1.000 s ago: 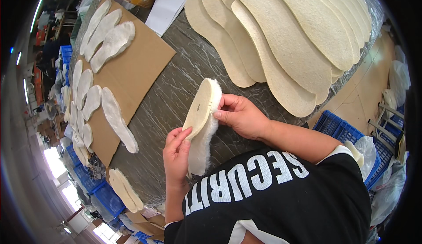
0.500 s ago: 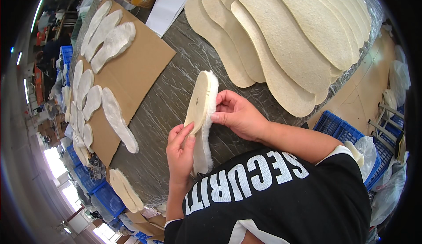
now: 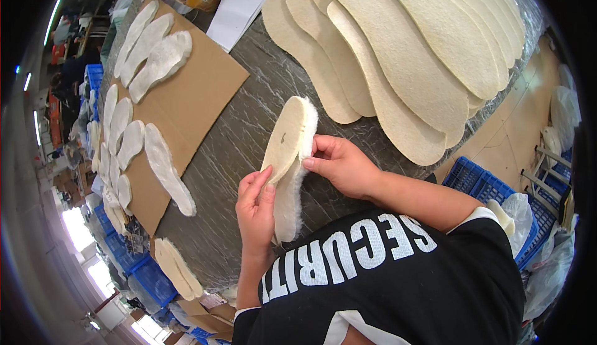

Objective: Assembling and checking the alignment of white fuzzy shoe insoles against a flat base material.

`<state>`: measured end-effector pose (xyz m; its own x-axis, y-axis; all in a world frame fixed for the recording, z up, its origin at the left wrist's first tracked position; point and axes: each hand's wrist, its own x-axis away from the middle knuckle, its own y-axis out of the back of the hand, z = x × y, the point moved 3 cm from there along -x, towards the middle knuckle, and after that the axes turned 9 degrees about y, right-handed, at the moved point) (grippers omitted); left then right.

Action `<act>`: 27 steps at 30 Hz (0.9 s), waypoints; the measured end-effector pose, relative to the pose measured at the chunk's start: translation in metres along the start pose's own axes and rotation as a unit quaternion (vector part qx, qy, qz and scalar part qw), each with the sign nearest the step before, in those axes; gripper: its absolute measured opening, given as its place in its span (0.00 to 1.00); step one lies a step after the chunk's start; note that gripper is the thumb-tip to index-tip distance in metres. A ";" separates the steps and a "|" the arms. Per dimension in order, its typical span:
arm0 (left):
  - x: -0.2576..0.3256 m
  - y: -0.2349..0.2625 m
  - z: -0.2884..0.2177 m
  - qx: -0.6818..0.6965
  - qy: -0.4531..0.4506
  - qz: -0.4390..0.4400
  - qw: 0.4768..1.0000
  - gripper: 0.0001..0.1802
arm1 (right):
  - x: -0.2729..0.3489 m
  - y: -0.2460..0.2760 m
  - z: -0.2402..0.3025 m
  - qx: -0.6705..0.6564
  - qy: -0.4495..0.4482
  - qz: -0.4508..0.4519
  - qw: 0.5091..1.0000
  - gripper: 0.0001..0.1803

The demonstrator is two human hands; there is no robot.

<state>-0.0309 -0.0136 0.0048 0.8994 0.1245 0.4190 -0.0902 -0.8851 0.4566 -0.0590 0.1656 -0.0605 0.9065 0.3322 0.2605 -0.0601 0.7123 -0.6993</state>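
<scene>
Between my hands is a cream insole (image 3: 285, 135) with a fluffy white edge, its flat face turned up and a small dark mark on it. My left hand (image 3: 256, 205) pinches its left edge near the middle. On the other side, my right hand (image 3: 341, 165) grips the fleecy edge between thumb and fingers. A second fleecy piece (image 3: 287, 205) hangs beneath it toward my body; whether the two are joined I cannot tell. Beyond my right hand, a fanned pile of large cream felt insoles (image 3: 398, 46) covers the far right of the table.
At left, a brown cardboard sheet (image 3: 199, 90) bears several whitish insoles (image 3: 163, 62). A pair of cream insoles (image 3: 178, 269) lies by the table's left edge. White paper sheets (image 3: 244, 6) rest at the back. Blue crates (image 3: 476, 180) stand right of the dark table (image 3: 217, 152).
The held insole has shifted slightly right and turned so more of its flat face shows. Both hands keep their pinch, with the right hand a little farther right.
</scene>
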 end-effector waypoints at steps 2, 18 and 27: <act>0.000 -0.001 0.000 -0.020 -0.012 0.000 1.000 0.16 | -0.001 0.002 -0.004 -0.006 -0.003 0.003 1.000 0.02; -0.003 -0.010 0.004 -0.062 -0.057 -0.001 0.996 0.17 | -0.001 -0.001 -0.001 -0.141 -0.034 -0.002 0.989 0.02; -0.003 -0.010 -0.004 -0.135 -0.126 -0.026 0.982 0.20 | 0.012 0.006 0.016 -0.130 0.008 -0.059 0.990 0.13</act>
<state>-0.0347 -0.0037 0.0020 0.9799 0.0214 0.1983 -0.1214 -0.7247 0.6783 -0.0552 0.1841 -0.0505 0.9075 0.2442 0.3417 0.1546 0.5623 -0.8123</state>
